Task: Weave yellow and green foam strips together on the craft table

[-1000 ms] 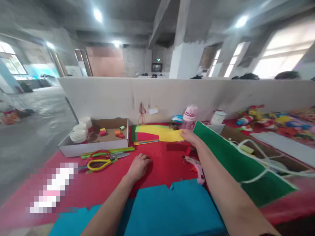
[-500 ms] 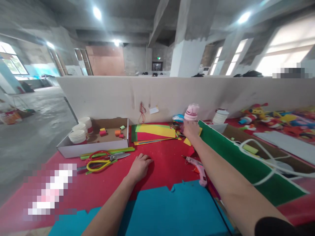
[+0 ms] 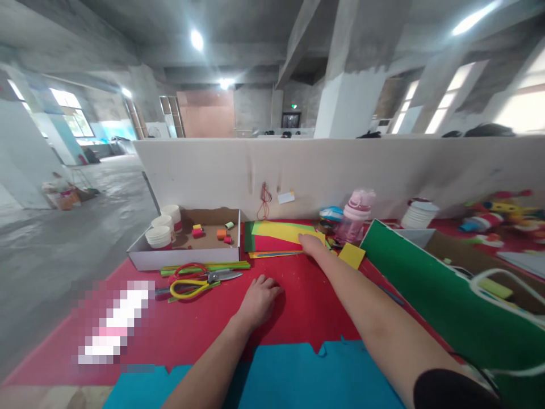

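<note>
My left hand (image 3: 260, 298) lies palm down on the red tabletop (image 3: 293, 304), fingers a little apart and holding nothing. Farther forward, my right hand (image 3: 312, 247) touches the right part of a stack of coloured sheets, with a yellow sheet (image 3: 276, 230) on top and a red sheet (image 3: 272, 244) below it. Most of its fingers are hidden, so I cannot see whether they grip a sheet. A small yellow square (image 3: 352, 255) lies just right of my right wrist. Left of my left hand are red-and-yellow-handled scissors (image 3: 191, 288) beside green strips (image 3: 232, 265).
A cardboard box (image 3: 185, 260) with white cups (image 3: 158, 237) and small paper rolls stands at back left. A pink bottle (image 3: 355, 218) stands at the back. A green-sided box (image 3: 430, 289) with a white cord is at right. Blue sheets (image 3: 315, 375) lie in front.
My right hand has moved left, from beside the pink bottle onto the coloured sheets. The view has turned left. My left hand stays on the table. The pink glue gun is out of sight now.
</note>
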### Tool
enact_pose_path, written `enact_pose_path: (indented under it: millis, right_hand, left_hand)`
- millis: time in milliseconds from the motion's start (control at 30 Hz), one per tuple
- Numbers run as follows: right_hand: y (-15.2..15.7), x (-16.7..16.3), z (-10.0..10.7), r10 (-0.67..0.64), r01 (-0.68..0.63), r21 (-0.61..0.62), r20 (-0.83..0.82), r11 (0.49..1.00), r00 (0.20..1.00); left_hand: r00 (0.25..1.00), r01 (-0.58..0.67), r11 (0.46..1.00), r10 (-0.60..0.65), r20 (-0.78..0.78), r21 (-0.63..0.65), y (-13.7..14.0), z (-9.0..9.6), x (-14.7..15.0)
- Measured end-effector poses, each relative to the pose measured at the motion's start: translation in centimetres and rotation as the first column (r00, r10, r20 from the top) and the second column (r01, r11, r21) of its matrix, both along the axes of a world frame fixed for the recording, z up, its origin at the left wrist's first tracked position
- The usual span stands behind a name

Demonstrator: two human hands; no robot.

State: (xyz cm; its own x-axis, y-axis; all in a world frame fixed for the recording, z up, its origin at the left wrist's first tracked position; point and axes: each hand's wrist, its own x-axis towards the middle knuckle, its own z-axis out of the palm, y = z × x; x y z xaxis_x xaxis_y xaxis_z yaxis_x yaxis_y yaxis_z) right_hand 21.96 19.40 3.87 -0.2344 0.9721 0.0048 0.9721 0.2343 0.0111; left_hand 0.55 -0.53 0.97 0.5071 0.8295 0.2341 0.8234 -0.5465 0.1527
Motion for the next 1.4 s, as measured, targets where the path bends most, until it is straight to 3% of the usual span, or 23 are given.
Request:
enact_pose_path:
  millis: [267, 367, 433, 533, 600, 667, 700, 767, 833, 867, 933, 967, 1033, 1100, 1167, 1233, 1300, 1333, 1367, 1400]
  right_hand:
    - [-2.7, 0.4, 2.3, -0.141, 0.145, 0.106, -0.040, 0.984, 0.989]
    - [-5.9, 1.0, 3.6, -0.181, 0.199, 0.198, -0.106, 0.960, 0.978]
    - [-9.1, 1.3, 4.0, -0.149, 0.245, 0.318, -0.299, 0.916, 0.943]
    - [-14.7, 1.2, 3.1, 0.004, 0.308, 0.467, -0.556, 0.829, 0.831]
    - [-17.9, 0.9, 1.7, 0.066, 0.382, 0.496, -0.672, 0.780, 0.738]
    - [-20.1, 0.4, 0.2, 0.122, 0.396, 0.496, -0.728, 0.773, 0.675]
    - [-20.7, 0.3, -0.5, 0.150, 0.387, 0.501, -0.739, 0.774, 0.657]
    - [-21.2, 0.0, -1.5, 0.200, 0.328, 0.513, -0.728, 0.794, 0.655]
    - [-21.4, -0.5, -1.9, 0.253, 0.241, 0.548, -0.673, 0.801, 0.695]
    - [-21.5, -0.8, -1.9, 0.280, 0.182, 0.568, -0.628, 0.802, 0.726]
    - [-22.3, -1.6, -1.8, 0.350, 0.010, 0.583, -0.502, 0.812, 0.791]
    - [-23.0, -2.1, -1.6, 0.394, -0.095, 0.566, -0.433, 0.819, 0.811]
    - [-24.7, -3.0, -1.5, 0.522, -0.328, 0.508, -0.306, 0.797, 0.796]
    - [-26.6, -3.6, -1.4, 0.653, -0.505, 0.471, -0.230, 0.724, 0.721]
    - [-28.4, -3.6, -1.5, 0.678, -0.525, 0.479, -0.229, 0.703, 0.699]
    - [-29.8, -3.1, -1.6, 0.636, -0.471, 0.484, -0.264, 0.738, 0.725]
    - [-30.3, -2.3, -1.9, 0.644, -0.523, 0.402, -0.281, 0.752, 0.711]
    - [-30.1, -1.8, -2.1, 0.688, -0.614, 0.314, -0.271, 0.724, 0.673]
    - [-29.6, -1.4, -2.2, 0.703, -0.667, 0.225, -0.258, 0.711, 0.663]
    - [-28.9, -0.9, -2.3, 0.656, -0.634, 0.169, -0.242, 0.754, 0.715]
  left_hand:
    - [1.000, -0.004, 1.000, 0.004, 0.005, 0.012, 0.0, -0.4, 0.1]
    - [1.000, 0.003, 1.000, -0.004, 0.023, 0.023, 0.2, -0.5, 0.0]
    - [0.997, -0.030, 0.996, 0.023, 0.074, 0.087, 0.2, 0.2, -0.3]
    - [0.976, -0.138, 0.947, 0.081, 0.202, 0.289, -0.4, 2.5, -0.8]
    - [0.954, -0.219, 0.889, 0.109, 0.278, 0.402, -1.4, 4.0, -1.0]
    - [0.912, -0.354, 0.833, 0.207, 0.354, 0.425, -2.6, 4.5, -1.0]
    - [0.916, -0.356, 0.839, 0.226, 0.333, 0.411, -3.3, 4.3, -0.9]
    - [0.988, -0.125, 0.935, 0.087, 0.128, 0.331, -4.5, 3.7, -0.8]
    - [0.994, 0.101, 0.976, -0.091, -0.060, 0.193, -5.8, 3.6, -0.9]
    - [0.995, 0.084, 0.978, -0.071, -0.075, 0.190, -6.5, 4.1, -1.0]
    - [0.995, -0.093, 0.950, 0.099, -0.003, 0.297, -8.0, 5.8, -1.2]
    - [0.995, -0.093, 0.936, 0.101, -0.006, 0.340, -8.7, 6.7, -1.3]
    - [0.985, 0.113, 0.943, -0.066, -0.157, 0.312, -9.9, 8.1, -1.4]
    - [0.952, 0.222, 0.943, -0.156, -0.262, 0.247, -10.2, 8.1, -1.8]
    - [0.949, 0.160, 0.963, -0.090, -0.302, 0.215, -9.9, 7.1, -2.9]
    - [0.952, -0.041, 0.977, 0.101, -0.290, 0.207, -9.3, 6.0, -4.7]
    - [0.927, -0.291, 0.899, 0.349, -0.136, 0.327, -8.8, 5.4, -6.6]
    - [0.900, -0.399, 0.829, 0.436, -0.007, 0.392, -8.7, 5.3, -7.4]
    - [0.880, -0.457, 0.777, 0.465, 0.095, 0.434, -8.7, 5.2, -8.0]
    - [0.892, -0.443, 0.782, 0.436, 0.123, 0.438, -8.9, 5.2, -8.3]
